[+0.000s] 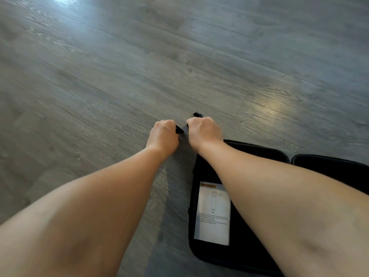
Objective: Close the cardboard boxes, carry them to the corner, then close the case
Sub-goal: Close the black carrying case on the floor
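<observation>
Both my arms reach forward over the grey wood floor. My left hand [163,134] has its fingers curled round a small black item [179,129] whose tip pokes out to the right. My right hand [203,130] is curled round another small black piece [198,114], seen just beyond the knuckles. What these black pieces are I cannot tell. A black case [247,232] lies open on the floor at the lower right, under my right forearm, with a white instruction sheet [212,214] lying inside it. Its second half [331,166] sits further right. No cardboard boxes are in view.
Grey wood-plank floor [119,66] fills the rest of the view, with light patches at the top left and the right.
</observation>
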A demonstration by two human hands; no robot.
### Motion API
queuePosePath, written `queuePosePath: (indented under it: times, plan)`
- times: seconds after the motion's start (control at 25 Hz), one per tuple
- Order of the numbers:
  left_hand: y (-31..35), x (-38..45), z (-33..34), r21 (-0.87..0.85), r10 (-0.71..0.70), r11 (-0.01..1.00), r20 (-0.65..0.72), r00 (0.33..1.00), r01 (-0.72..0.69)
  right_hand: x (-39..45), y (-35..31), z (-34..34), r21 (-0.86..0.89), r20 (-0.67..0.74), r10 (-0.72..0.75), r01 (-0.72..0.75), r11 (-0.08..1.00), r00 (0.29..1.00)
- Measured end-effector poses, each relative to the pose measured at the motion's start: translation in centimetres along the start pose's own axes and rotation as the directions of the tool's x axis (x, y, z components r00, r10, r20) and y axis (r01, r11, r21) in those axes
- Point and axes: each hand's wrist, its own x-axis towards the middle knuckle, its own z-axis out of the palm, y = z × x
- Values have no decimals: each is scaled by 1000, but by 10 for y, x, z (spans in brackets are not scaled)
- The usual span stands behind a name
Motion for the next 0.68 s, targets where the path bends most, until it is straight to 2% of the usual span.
queuePosePath:
  times: [0.24, 0.44, 0.52, 0.68]
  plan:
    - [3, -15, 0, -74, -48, 996, 13, 999, 49, 2, 5, 2, -5, -46, -58, 58, 998, 997]
    - [6, -14, -22, -119, -90, 989, -58, 994, 83, -4, 19, -18, 122, -174, -78, 100, 988, 982]
    - [21, -17, -29, -113, -44, 993, -69, 997, 36, -13, 32, -28, 157, -180, -28, 57, 986, 983]
    - [54, -39, -25, -74, 55, 996, -3, 999, -55, -52, 63, -30, 193, -180, 32, 4, 981, 983]
